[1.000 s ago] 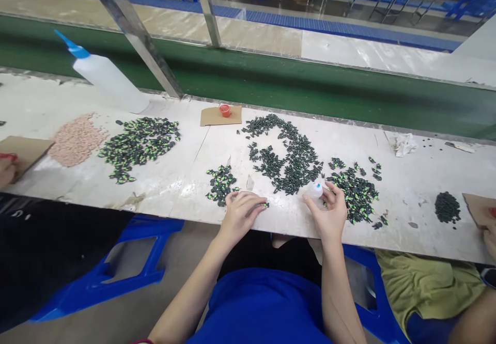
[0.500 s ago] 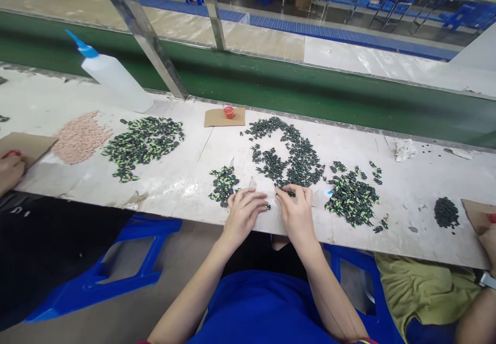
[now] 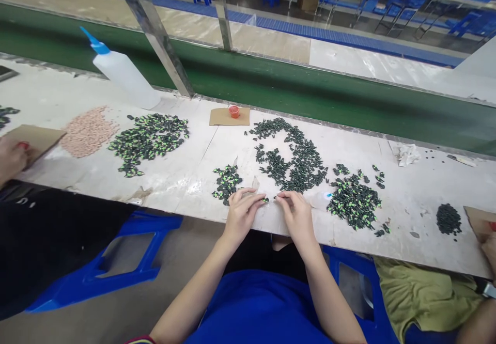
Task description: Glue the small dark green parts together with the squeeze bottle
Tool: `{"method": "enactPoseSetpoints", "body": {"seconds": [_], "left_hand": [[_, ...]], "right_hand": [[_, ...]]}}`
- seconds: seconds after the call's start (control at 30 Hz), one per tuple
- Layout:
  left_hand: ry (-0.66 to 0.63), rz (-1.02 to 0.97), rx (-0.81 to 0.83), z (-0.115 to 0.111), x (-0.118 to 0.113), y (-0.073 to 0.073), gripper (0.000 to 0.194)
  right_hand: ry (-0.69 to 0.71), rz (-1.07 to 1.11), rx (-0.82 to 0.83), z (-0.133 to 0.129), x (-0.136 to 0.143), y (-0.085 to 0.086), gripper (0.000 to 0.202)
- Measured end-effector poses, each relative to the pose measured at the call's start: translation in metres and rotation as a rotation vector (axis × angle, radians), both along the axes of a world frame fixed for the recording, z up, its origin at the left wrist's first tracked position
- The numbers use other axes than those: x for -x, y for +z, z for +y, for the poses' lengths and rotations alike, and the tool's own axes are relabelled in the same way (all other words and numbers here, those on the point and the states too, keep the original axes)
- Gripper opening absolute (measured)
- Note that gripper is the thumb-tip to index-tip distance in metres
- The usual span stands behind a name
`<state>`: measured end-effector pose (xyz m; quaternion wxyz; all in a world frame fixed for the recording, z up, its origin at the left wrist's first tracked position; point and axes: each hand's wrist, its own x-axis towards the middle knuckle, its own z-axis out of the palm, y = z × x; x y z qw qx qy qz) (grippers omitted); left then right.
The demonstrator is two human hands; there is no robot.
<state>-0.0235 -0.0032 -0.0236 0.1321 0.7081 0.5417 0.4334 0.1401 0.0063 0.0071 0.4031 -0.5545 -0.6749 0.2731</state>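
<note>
Near the table's front edge, my left hand pinches a small black-and-green piece at its fingertips. Facing it across a narrow gap, my right hand pinches a small dark piece between thumb and forefinger. Just left of my left hand lies a small pile of black-and-green pieces. A loose spread of plain dark green pieces lies beyond my right hand. To the right sits a larger heap of black-and-green pieces.
A red cup stands on cardboard at the back. Leftward are a white squeeze bottle, pink pieces and another black-and-green heap. Co-workers' hands show at left and right edges. A metal post rises behind the table.
My right hand has drawn back slightly from the dark green pieces, and a dark piece now shows at its fingertips. My left hand keeps its piece. The whole view has shifted slightly.
</note>
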Motion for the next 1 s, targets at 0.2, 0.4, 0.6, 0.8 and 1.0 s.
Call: {"method": "enactPoseSetpoints", "body": {"seconds": [0.2,0.4,0.6,0.8,1.0], "left_hand": [[-0.045,0.019,-0.026,-0.001,0.001,0.003,0.017],[-0.107,0.003,0.0,-0.005,0.0,0.014,0.017],[-0.117,0.037,-0.015,-0.01,-0.008,0.035,0.018],[-0.102,0.088,-0.106,-0.02,-0.021,0.059,0.024],[-0.081,0.119,-0.164,-0.027,-0.026,0.068,0.027]], "right_hand": [[0.025,0.21,0.134,-0.009,0.008,0.001,0.012],[0.052,0.242,0.145,-0.012,0.006,0.006,0.014],[0.167,0.18,0.166,-0.023,-0.005,0.024,0.021],[0.129,0.26,0.068,-0.036,-0.005,0.029,0.015],[0.104,0.311,0.014,-0.042,-0.003,0.03,0.013]]}}
